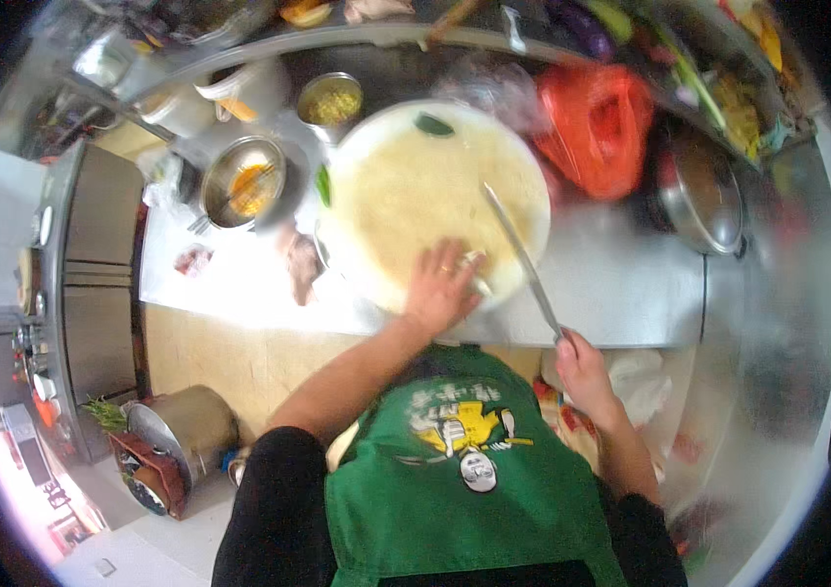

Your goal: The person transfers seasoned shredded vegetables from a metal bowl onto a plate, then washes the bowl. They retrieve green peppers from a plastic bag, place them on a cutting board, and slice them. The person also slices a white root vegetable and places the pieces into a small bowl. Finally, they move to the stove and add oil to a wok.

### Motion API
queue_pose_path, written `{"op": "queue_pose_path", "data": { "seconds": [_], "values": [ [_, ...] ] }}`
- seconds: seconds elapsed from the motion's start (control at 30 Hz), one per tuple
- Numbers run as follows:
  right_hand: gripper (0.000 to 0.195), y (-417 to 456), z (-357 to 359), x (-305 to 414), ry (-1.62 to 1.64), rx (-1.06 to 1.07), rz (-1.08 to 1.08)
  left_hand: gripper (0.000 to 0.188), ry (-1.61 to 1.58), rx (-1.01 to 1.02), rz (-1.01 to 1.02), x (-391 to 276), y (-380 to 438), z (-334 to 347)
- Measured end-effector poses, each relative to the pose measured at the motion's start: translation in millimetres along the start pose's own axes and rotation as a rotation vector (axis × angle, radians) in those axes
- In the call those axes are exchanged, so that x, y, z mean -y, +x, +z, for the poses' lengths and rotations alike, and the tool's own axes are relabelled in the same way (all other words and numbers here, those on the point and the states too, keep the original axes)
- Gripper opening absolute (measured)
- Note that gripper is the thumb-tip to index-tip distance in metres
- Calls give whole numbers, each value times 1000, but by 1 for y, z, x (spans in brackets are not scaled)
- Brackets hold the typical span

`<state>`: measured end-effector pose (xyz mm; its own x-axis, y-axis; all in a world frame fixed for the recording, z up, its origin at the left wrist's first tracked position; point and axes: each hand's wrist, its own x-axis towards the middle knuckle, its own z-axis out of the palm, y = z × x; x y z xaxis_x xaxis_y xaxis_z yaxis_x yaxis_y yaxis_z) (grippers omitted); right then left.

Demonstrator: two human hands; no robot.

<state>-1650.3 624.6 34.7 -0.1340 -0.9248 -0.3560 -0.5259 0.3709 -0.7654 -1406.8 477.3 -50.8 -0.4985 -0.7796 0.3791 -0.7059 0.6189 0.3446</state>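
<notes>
My left hand [442, 290], with a ring on one finger, lies palm down on the near part of a round, pale cutting board [415, 198]. Pale pieces of food [484, 283] show beside its thumb and forefinger; blur hides whether they are gripped. In my right hand [583, 370] is the handle of a kitchen knife [522, 253], its blade seen almost edge-on over the board's right side. A dark green piece of vegetable [434, 125] rests near the board's far rim. At its left edge is a green pepper-like vegetable [323, 185].
Left of the board stand a metal bowl [221, 194] with orange liquid and a metal pot [331, 106] of chopped greenish food. A red plastic bag [599, 132] lies behind right, near a large metal basin [709, 198]. A shelf edge [298, 45] crosses above the counter.
</notes>
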Motion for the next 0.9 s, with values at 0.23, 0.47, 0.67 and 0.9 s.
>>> {"op": "queue_pose_path", "data": {
  "seconds": [0.23,0.47,0.67,0.9],
  "values": [
    [38,5,11,-3,-20,190,98,46,-28,127,-128,49,34,25],
    [40,28,6,7,-72,-53,-45,50,-66,80,-46,42,48,-6],
    [47,126,22,-20,-372,-234,-126,55,-93,88,33,61,41,-3],
    [28,164,-48,25,-340,-88,-442,47,-98,-84,-201,83,19,-21]
  ]
}}
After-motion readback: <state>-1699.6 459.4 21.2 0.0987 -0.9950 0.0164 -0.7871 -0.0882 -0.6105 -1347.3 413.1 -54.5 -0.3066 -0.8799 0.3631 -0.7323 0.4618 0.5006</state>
